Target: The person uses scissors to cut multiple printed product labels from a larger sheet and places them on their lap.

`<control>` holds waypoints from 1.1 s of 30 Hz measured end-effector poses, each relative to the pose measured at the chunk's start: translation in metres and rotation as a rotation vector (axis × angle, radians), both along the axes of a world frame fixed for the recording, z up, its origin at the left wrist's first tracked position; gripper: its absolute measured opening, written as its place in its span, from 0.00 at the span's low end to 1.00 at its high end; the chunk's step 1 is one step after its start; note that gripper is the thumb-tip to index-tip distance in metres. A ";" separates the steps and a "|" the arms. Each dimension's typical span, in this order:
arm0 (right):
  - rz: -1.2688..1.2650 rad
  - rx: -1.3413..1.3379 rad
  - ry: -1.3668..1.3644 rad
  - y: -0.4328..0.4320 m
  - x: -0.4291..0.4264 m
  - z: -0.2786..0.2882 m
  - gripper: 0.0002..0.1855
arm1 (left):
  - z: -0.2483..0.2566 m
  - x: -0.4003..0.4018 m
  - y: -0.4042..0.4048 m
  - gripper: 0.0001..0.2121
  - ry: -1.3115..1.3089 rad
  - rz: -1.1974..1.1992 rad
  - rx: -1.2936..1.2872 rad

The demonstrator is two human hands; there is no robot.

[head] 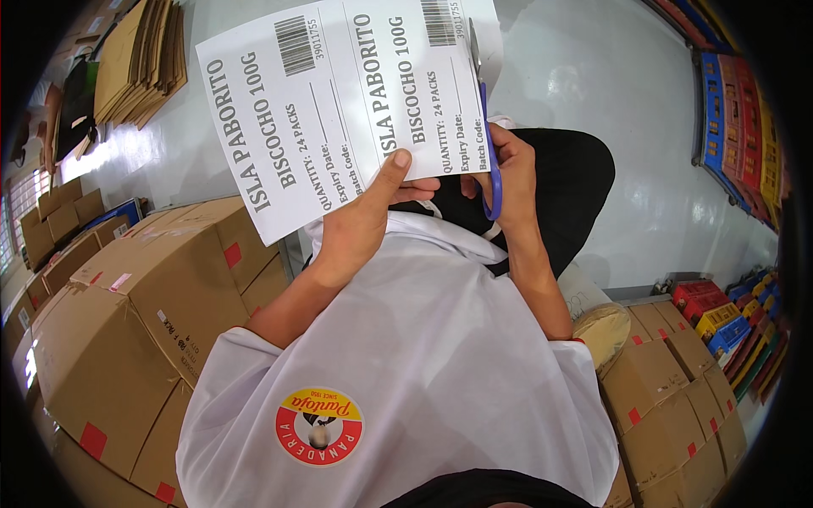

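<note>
My left hand [371, 203] grips the lower edge of a white sheet of printed labels [356, 95], its thumb on top and its fingers beneath. The sheet bears large print, barcodes and blank lines. My right hand [508, 168] holds scissors with blue-purple handles [494, 200] at the sheet's right edge. The metal blades [474, 47] point away from me along that edge, and part of them is hidden by the paper. More white paper [492, 38] shows behind the sheet on the right. Both hands are above my lap, over black trousers [565, 171].
Taped cardboard boxes [178, 279] are stacked at the left, others [660, 394] at the lower right. Flattened cardboard [136, 63] lies upper left, near another person's arm [49, 127]. Colourful plastic crates [737, 120] line the right side of the grey floor [635, 127].
</note>
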State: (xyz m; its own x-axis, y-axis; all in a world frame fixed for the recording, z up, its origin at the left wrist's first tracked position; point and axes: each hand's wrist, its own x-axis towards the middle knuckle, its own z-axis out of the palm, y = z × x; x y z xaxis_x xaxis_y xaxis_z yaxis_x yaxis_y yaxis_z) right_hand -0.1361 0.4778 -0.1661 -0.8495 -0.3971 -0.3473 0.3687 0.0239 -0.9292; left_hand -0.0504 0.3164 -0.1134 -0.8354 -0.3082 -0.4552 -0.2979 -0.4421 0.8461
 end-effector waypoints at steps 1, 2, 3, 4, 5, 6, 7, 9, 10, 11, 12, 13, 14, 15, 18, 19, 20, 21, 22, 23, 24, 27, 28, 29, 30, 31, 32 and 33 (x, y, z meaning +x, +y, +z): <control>0.003 0.007 0.001 0.000 0.000 0.000 0.15 | 0.000 0.000 0.000 0.17 0.000 0.000 0.000; 0.003 0.007 0.001 0.000 0.000 0.000 0.15 | 0.001 0.000 0.000 0.17 -0.001 -0.003 -0.002; -0.003 0.010 -0.003 -0.001 0.000 0.002 0.14 | 0.001 0.000 -0.001 0.18 -0.002 -0.005 -0.004; -0.008 0.012 -0.007 -0.002 0.000 0.003 0.14 | 0.001 0.000 -0.001 0.18 -0.002 -0.005 -0.004; -0.008 0.012 -0.007 -0.002 0.000 0.002 0.14 | 0.001 0.000 0.000 0.18 -0.005 -0.007 0.002; -0.020 -0.005 -0.021 -0.002 0.000 0.001 0.14 | 0.001 0.000 0.000 0.18 -0.008 -0.010 0.010; -0.033 -0.023 -0.035 -0.001 0.000 -0.001 0.14 | 0.001 0.000 0.000 0.18 -0.008 -0.011 0.011; -0.014 -0.028 -0.028 0.001 -0.002 -0.003 0.14 | 0.002 0.000 0.000 0.18 -0.014 -0.010 0.014; 0.005 -0.034 -0.020 0.002 -0.002 -0.004 0.13 | 0.001 0.001 0.000 0.18 -0.014 -0.010 0.016; 0.006 -0.033 -0.021 0.002 -0.002 -0.004 0.13 | 0.001 0.001 0.000 0.18 -0.018 -0.012 0.013; 0.006 -0.029 -0.013 0.002 -0.002 -0.004 0.13 | 0.000 0.001 0.000 0.18 -0.021 -0.014 0.010; 0.007 -0.025 -0.005 0.002 -0.002 -0.004 0.12 | 0.000 0.002 0.000 0.18 -0.022 -0.014 0.010; 0.008 -0.024 -0.006 0.001 -0.002 -0.004 0.12 | 0.000 0.002 0.000 0.18 -0.022 -0.015 0.013; -0.013 -0.038 -0.023 0.001 -0.002 -0.003 0.13 | 0.001 0.002 0.000 0.18 -0.023 -0.018 0.016; -0.037 -0.032 -0.041 0.001 -0.002 -0.003 0.14 | 0.001 0.002 0.000 0.18 -0.009 -0.041 0.004; -0.040 -0.013 -0.043 0.001 -0.001 -0.004 0.13 | 0.001 0.002 0.000 0.18 -0.009 -0.041 0.004; -0.040 -0.013 -0.043 0.001 -0.002 -0.004 0.13 | 0.001 0.002 0.000 0.18 -0.010 -0.046 -0.003; -0.038 -0.018 -0.044 0.000 -0.002 -0.004 0.13 | 0.000 0.002 0.000 0.18 -0.010 -0.051 -0.010; -0.037 -0.023 -0.044 0.000 -0.002 -0.004 0.13 | 0.000 0.002 0.000 0.18 -0.011 -0.050 -0.009; -0.036 -0.023 -0.045 0.000 -0.001 -0.004 0.13 | 0.000 0.002 0.000 0.18 -0.011 -0.044 -0.005; -0.041 -0.014 -0.043 -0.001 -0.001 -0.004 0.12 | 0.000 0.002 0.000 0.18 -0.010 -0.038 -0.001; -0.047 -0.005 -0.044 -0.001 -0.001 -0.002 0.12 | 0.000 0.002 0.001 0.18 -0.010 -0.032 0.004; -0.050 -0.004 -0.046 -0.002 -0.001 -0.001 0.12 | 0.000 0.001 0.001 0.18 -0.010 -0.032 0.004; -0.049 -0.004 -0.046 -0.002 -0.001 -0.002 0.12 | 0.001 0.001 0.000 0.18 -0.013 -0.032 0.003; -0.053 -0.017 -0.053 -0.002 0.000 -0.003 0.12 | 0.001 0.001 0.000 0.18 -0.016 -0.033 0.003; -0.057 -0.031 -0.061 -0.002 0.000 -0.003 0.12 | 0.001 0.001 0.000 0.18 -0.016 -0.034 0.003; -0.057 -0.031 -0.061 -0.002 0.000 -0.003 0.12 | 0.001 0.002 0.000 0.18 -0.016 -0.040 0.004; -0.050 -0.022 -0.055 -0.002 0.000 -0.003 0.10 | 0.001 0.002 0.000 0.18 -0.017 -0.047 0.005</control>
State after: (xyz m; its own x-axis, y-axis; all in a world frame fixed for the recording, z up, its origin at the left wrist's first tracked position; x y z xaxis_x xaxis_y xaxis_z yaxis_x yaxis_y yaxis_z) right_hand -0.1358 0.4760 -0.1689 -0.8484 -0.3628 -0.3855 0.4193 -0.0162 -0.9077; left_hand -0.0488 0.3162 -0.1127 -0.8410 -0.2668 -0.4707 -0.3325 -0.4315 0.8386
